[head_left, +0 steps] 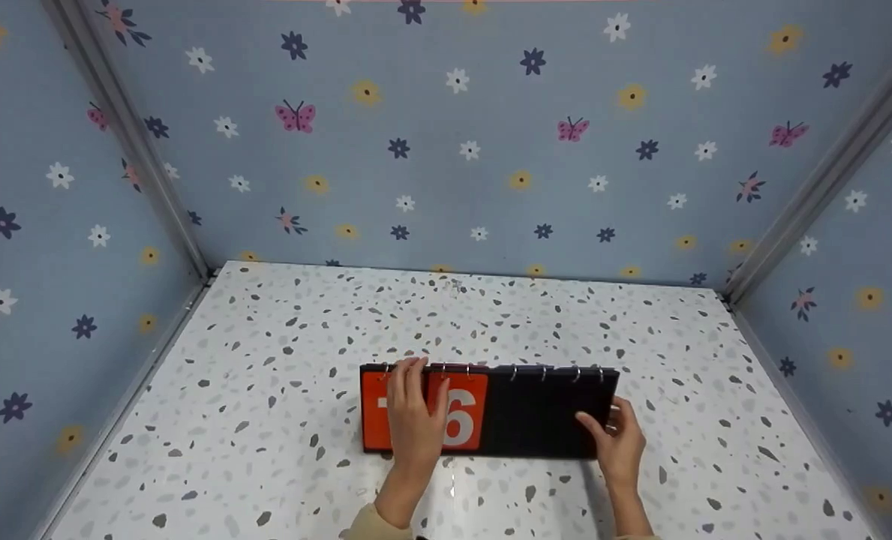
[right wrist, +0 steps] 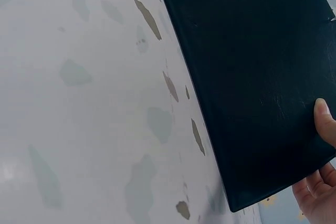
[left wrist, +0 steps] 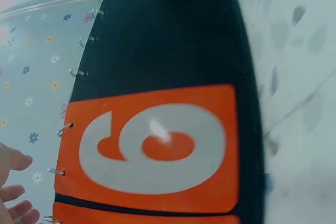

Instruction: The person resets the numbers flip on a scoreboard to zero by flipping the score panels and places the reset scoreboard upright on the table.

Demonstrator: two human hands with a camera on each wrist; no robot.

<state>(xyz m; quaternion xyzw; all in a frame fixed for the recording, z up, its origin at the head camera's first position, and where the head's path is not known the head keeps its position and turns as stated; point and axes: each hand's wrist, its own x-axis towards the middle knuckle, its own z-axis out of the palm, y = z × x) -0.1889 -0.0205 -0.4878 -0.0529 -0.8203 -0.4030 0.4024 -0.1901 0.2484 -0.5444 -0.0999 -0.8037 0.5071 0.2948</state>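
A black flip scoreboard stands tilted on the speckled surface, metal rings along its top edge. Its left half carries an orange card with a white 6 and another orange card, whose digit is mostly covered. My left hand is in front of these cards, fingers extended up to the rings; in the left wrist view, the left hand's fingers are beside the rings and pinch nothing. At the right end, my right hand grips the board, thumb on the black face and fingers behind the edge.
The white speckled tabletop spreads around the board. Blue panels with flowers and butterflies rise at the back and both sides, joined by grey corner posts.
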